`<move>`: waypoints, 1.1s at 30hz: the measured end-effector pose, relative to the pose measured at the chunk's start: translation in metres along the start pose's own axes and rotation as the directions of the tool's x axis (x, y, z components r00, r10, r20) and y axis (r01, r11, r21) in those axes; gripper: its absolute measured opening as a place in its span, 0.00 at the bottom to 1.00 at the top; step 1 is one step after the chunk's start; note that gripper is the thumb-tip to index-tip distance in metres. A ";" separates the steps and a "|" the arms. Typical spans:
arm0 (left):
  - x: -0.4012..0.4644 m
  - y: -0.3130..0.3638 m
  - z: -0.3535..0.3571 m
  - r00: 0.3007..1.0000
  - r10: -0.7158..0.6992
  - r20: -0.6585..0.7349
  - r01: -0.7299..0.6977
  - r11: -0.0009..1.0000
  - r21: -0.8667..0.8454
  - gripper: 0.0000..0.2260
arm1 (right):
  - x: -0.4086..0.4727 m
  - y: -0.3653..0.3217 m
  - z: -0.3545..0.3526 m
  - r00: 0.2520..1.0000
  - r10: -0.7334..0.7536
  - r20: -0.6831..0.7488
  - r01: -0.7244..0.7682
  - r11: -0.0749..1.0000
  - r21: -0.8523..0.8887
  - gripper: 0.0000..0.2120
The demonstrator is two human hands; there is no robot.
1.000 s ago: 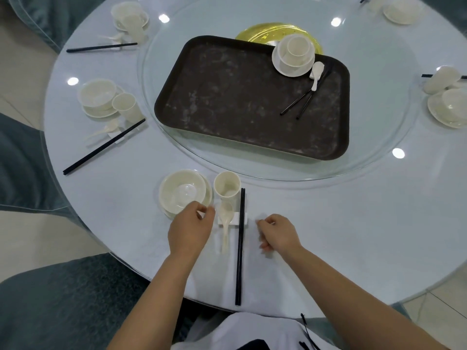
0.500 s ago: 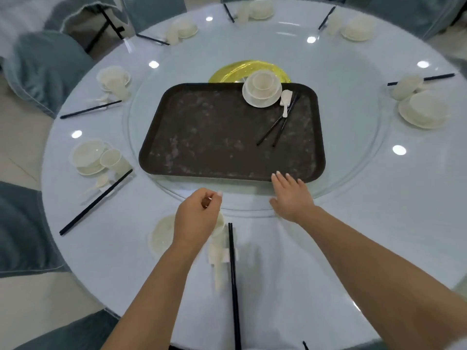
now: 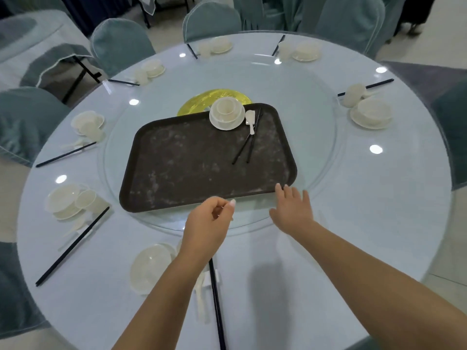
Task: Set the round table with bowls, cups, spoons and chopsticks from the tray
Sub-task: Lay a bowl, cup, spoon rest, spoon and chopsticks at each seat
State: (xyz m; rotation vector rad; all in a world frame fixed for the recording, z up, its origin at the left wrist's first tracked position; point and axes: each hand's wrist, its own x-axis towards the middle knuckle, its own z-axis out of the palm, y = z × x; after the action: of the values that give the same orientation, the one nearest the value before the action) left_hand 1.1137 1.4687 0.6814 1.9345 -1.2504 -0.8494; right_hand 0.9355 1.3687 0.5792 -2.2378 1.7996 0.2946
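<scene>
My right hand point(image 3: 290, 210) is flat, fingers point(image 3: 285, 192) straight and spread, tips at the near rim of the tray point(image 3: 177, 157), at its 5 o'clock corner. My left hand point(image 3: 207, 223) hovers just short of the rim w/ fingers loosely curled, thumb near forefinger, holding nothing I can see.

Last set sits at the tray's 1 o'clock: cup point(image 3: 225, 107) nested in a bowl point(image 3: 236, 111) on a saucer point(image 3: 227, 123), spoon point(image 3: 250, 118) just beside at 3 o'clock, chopsticks point(image 3: 246, 147) running from the spoon toward 7 o'clock.

Handling, my guess: crockery is thin, glossy, prob light but chips easy & slips. Best lift the stack by the saucer rim w/ thumb on top, not by the cup. Chopsticks are stiff, slim, lie flat, so pinch both near one end. Spoon: take by the handle.

Room: the tray rides on the glass turntable point(image 3: 316, 137), so pushing may spin it. The counter point(image 3: 366, 223) from 3 to 5 o'clock shows no setting, so it looks like the open seat. Near setting at 6 o'clock lies under my left arm; watch the sticks there point(image 3: 217, 311).
</scene>
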 end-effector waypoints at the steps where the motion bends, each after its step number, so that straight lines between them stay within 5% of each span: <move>1: -0.003 0.005 0.002 1.000 0.023 0.007 -0.023 1.000 -0.005 0.11 | -0.008 0.008 -0.002 0.999 0.014 -0.042 -0.013 0.999 0.035 0.32; 7: -0.040 0.037 0.018 0.983 0.168 0.077 -0.164 0.985 -0.055 0.11 | -0.081 0.036 -0.034 0.971 0.124 -0.205 -0.056 0.949 0.310 0.25; 13: -0.102 0.062 0.036 0.960 0.245 0.133 -0.219 0.958 -0.184 0.13 | -0.176 0.042 -0.075 0.959 0.232 -0.160 -0.062 0.729 0.682 0.22; 22: -0.175 0.110 0.070 0.924 0.314 0.217 -0.234 0.916 -0.327 0.14 | -0.285 0.074 -0.122 0.959 0.208 -0.192 0.049 0.547 0.836 0.19; 33: -0.246 0.160 0.165 0.947 0.265 0.183 -0.206 0.935 -0.288 0.13 | -0.343 0.195 -0.113 0.983 0.095 -0.155 0.085 0.513 0.854 0.18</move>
State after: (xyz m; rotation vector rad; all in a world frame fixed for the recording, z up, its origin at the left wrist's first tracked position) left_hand 0.8214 1.6170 0.7583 1.4739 -1.3861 -1.0648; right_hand 0.6710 1.6106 0.7798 -1.5199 1.4916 -0.7155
